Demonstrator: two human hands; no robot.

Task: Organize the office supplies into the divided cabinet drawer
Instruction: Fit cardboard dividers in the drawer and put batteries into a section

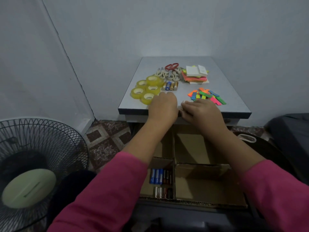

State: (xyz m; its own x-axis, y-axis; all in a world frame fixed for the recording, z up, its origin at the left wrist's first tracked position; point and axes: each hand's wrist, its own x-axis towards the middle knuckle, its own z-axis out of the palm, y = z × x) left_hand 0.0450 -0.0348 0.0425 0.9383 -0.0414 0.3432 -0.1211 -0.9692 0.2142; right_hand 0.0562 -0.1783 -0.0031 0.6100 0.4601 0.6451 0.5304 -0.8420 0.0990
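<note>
Both hands rest side by side at the front edge of the grey cabinet top (230, 84). My left hand (163, 106) lies knuckles up with its fingers curled under, just in front of loose batteries (170, 85) and beside several yellow tape rolls (147, 89). My right hand (202, 111) points left, next to coloured paper strips (207, 97). Something small and pale shows between the two hands; what either hand holds is hidden. Below them the drawer (209, 191) is open, with cardboard dividers. Its front left compartment holds batteries (161, 178).
At the back of the top lie red scissors (171, 66), beige-handled scissors (167, 75) and a stack of sticky notes (195, 76). A standing fan (33, 164) is on the floor at the left. A dark bag (292, 131) sits at the right.
</note>
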